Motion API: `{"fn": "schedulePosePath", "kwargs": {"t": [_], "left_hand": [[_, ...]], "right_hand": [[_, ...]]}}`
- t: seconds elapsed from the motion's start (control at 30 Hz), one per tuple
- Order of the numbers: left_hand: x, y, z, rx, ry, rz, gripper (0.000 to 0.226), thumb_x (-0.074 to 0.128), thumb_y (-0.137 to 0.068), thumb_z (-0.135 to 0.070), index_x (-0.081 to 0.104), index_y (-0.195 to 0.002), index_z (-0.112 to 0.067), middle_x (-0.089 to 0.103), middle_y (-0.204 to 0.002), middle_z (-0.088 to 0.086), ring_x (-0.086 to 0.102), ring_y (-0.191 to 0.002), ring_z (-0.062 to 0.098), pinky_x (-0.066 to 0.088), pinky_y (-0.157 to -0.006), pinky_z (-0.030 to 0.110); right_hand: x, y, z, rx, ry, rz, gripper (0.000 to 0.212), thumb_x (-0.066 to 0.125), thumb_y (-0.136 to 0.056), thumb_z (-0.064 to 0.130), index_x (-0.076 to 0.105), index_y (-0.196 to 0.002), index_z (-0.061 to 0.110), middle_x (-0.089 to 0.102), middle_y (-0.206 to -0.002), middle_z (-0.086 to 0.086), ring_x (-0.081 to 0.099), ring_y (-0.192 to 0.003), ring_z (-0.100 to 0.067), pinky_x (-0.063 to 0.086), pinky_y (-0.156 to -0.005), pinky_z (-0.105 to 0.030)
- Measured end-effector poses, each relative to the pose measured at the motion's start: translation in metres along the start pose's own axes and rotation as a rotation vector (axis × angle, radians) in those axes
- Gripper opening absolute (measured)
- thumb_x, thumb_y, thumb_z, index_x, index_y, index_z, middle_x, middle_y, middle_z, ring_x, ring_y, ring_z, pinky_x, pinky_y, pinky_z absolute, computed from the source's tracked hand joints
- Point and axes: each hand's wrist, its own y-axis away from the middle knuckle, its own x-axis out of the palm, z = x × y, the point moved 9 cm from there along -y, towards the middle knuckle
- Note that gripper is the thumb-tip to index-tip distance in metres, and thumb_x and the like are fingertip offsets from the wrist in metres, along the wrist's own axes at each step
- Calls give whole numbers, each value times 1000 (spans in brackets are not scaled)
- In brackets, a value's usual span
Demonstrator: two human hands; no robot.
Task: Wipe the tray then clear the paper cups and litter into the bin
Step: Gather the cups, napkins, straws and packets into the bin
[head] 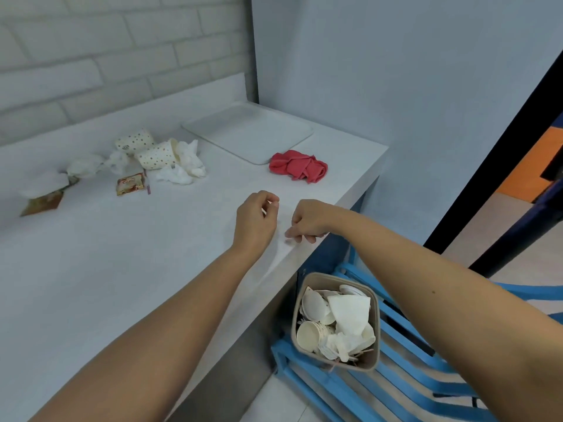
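Head camera: left hand and right hand curl above the counter edge; whether they hold anything is unclear.
Tray lies at the far corner, red cloth beside it; the near-full bin may overflow under paper cups.

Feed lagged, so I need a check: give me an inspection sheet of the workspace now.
Surface: white counter.
Job's things: tray empty, far corner; red cloth beside it; two dotted paper cups on their sides; bin on floor, holding cups and tissue.
Clutter: crumpled tissues, sachets by the cups.
Hands: left hand curled, nothing seen in it; right hand curled at counter edge, hold unclear.
Cables: nothing seen.
Surroundings: brick wall, blue slatted frame.
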Motion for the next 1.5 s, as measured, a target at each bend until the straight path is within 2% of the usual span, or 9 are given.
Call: {"fn": "schedulePosePath", "kwargs": {"t": [0.1,0.23,0.33,0.7,0.83,0.93,1.1,1.3,1.5], "left_hand": [[-31,-14,19,-22,-43,-33,16,49,-94,-13,63,-101,-9,56,-93,1,48,-70,6,37,-60,5],[-72,-30,53,-85,-120,-38,16,49,-93,-13,62,-102,-8,52,-95,3,48,-77,11,34,-60,8],[-105,-40,85,-156,-186,-32,18,49,-93,-14,62,-103,-6,52,-104,8,48,-83,13,36,-71,19],[-181,-86,175,-231,-281,21,17,56,-89,-10,63,-104,-5,49,-121,14,51,-105,24,34,-78,21],[-177,-105,181,-208,-283,25,20,58,-89,-15,62,-106,-7,49,-121,14,46,-105,22,33,-80,20],[-163,-118,181,-208,-263,50,24,58,-89,-22,59,-109,-9,43,-125,12,45,-114,29,40,-93,32],[-147,-137,178,-214,-272,44,46,62,-86,-27,48,-125,-6,38,-135,13,38,-124,30,33,-103,35],[-124,-162,183,-284,-350,87,72,65,-82,-42,34,-136,-6,36,-137,11,35,-127,29,36,-97,37],[-98,-167,191,-266,-441,150,55,56,-89,-32,37,-132,-5,41,-133,11,37,-121,27,29,-100,32]], "right_hand": [[-9,-12,37,-37,2,-42,30,58,-88,26,60,-62,10,54,-50,-2,41,-44,-14,36,-50,-21],[-11,-33,79,-72,6,-77,32,56,-90,25,57,-60,14,54,-53,-1,43,-45,-12,35,-48,-20],[-9,-51,109,-90,-3,-93,27,56,-88,21,56,-62,14,56,-56,-1,45,-46,-12,35,-47,-20],[3,-115,173,-88,-15,-184,16,55,-87,17,63,-86,3,55,-75,-1,49,-58,-15,41,-54,-22],[-5,-135,173,-79,33,-282,26,48,-87,11,63,-100,-5,62,-98,-13,55,-80,-22,44,-70,-30],[-19,-151,167,-66,66,-332,22,50,-89,12,62,-106,4,60,-114,-9,56,-104,-25,42,-77,-29],[-38,-186,162,-81,94,-387,41,51,-87,9,49,-128,15,47,-133,-3,42,-122,-26,41,-91,-31],[-30,-225,175,-192,206,-264,67,54,-86,13,24,-146,22,28,-150,5,35,-126,-28,35,-102,-34],[-17,-252,180,-234,275,-135,72,52,-88,24,14,-148,29,35,-146,0,36,-127,-29,37,-100,-39]]}}
